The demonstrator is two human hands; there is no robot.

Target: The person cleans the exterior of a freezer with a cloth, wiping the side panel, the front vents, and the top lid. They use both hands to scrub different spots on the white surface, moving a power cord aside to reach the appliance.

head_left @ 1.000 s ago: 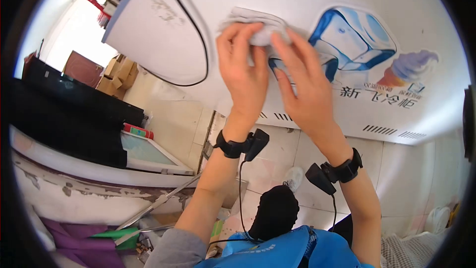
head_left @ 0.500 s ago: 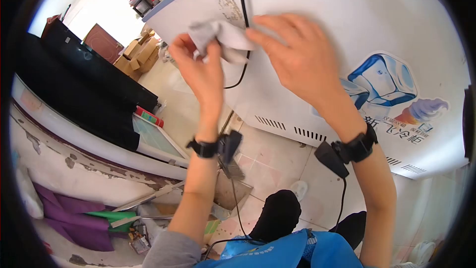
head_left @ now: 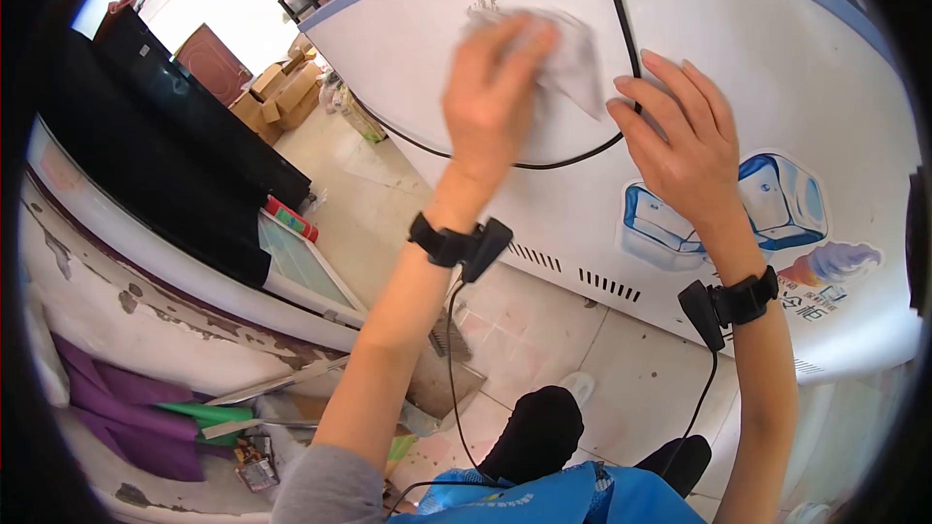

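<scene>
A grey-white cloth [head_left: 575,63], blurred by motion, is pinched in my left hand [head_left: 490,107] against the side of a white chest freezer [head_left: 796,58]. Close by the cloth, a patch of brownish residue [head_left: 482,2] marks the panel. My right hand [head_left: 687,150] rests on the freezer with its fingers spread, the fingertips beside a black cord [head_left: 621,15]. That cord runs down from the top rim and loops left beneath the cloth. Black straps with small boxes are on both wrists.
Ice-cube stickers [head_left: 782,199] decorate the freezer's lower right. On the left stand a black panel [head_left: 165,136] and a worn white ledge [head_left: 146,281]. Cardboard boxes [head_left: 282,97] sit farther back, near a red canister [head_left: 291,218]. Purple cloth [head_left: 126,408] lies at lower left.
My left hand has carried the cloth onto the freezer panel, over much of the residue. My right hand has come down onto the panel beside the cord. The view has shifted.
</scene>
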